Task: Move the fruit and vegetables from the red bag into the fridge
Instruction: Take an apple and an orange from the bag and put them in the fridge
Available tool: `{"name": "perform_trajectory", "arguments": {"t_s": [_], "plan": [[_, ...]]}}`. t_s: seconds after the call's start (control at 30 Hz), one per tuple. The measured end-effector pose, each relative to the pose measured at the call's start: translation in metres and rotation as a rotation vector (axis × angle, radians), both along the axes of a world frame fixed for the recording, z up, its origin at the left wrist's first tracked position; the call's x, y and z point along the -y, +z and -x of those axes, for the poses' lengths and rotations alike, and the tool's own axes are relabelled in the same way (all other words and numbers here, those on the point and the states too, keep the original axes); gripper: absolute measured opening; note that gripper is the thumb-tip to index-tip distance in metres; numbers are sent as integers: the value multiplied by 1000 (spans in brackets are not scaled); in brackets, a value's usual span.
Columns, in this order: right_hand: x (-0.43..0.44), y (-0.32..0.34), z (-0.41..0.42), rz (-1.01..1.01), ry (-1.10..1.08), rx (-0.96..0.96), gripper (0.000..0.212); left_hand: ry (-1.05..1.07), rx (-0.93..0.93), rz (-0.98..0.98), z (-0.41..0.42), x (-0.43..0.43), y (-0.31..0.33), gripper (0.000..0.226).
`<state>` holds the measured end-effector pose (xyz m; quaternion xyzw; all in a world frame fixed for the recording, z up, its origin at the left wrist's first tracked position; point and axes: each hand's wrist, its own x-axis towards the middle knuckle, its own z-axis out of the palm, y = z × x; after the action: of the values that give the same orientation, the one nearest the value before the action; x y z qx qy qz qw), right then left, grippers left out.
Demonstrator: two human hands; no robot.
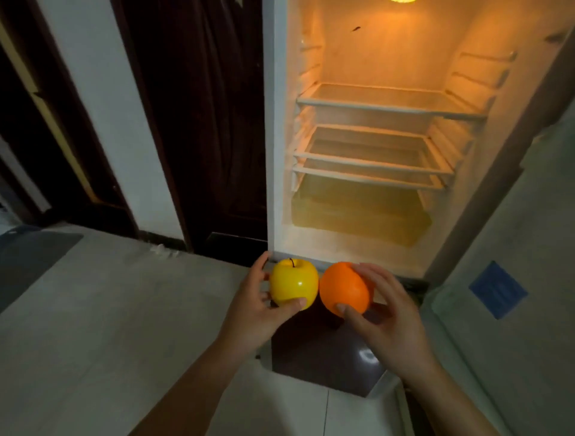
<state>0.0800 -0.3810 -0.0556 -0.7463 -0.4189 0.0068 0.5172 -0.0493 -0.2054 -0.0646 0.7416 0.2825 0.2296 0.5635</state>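
Head view, only cam. Both forearms come up from btm of frame, hands in centre fg.

Left hand grips a yellow apple: thumb lies across its lower front, fingers wrap the left/back side. Apple is upright, stem up, glossy.

Right hand holds an orange: thumb tip on the lower front, fingers curled over the right and far side.

The 2 fruits sit side by side, apple left and orange right, and appear to touch. Both are in the air just in front of the btm edge of the open fridge, outside the compartmt, not on any shelf.

Fridge interior is lit warm yellow by a lamp at the top. There's a top shelf, a 2nd shelf under it, and a 3rd rail close below that. A yellowish drawer area sits at the btm.

Fridge door is swung open on the right w/ a blue sticker; its text is too blurred to read.

A dark glossy panel sits directly below the hands.

Left of the fridge are a dark wooden door, then a white wall strip. The floor is pale tile, w/ a dark mat at the far left.
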Motion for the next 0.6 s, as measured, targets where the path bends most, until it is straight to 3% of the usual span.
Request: {"name": "perform_trajectory", "arguments": {"t_s": [0.1, 0.33, 0.47, 0.6], "plan": [[-9, -5, -28, 38, -67, -21, 62, -93, -21, -109, -36, -16, 0, 99], [-67, -5, -112, -45, -153, 51, 67, -159, -36, -280, -133, -78, 4, 77], [-101, 22, -169, -93, -175, 78, 69, -154, 3, -378, -195, -113, 33, 76], [-125, 64, -224, -194, -182, 208, 66, -54, 115, -614, -250, -137, 78, 81]]}}
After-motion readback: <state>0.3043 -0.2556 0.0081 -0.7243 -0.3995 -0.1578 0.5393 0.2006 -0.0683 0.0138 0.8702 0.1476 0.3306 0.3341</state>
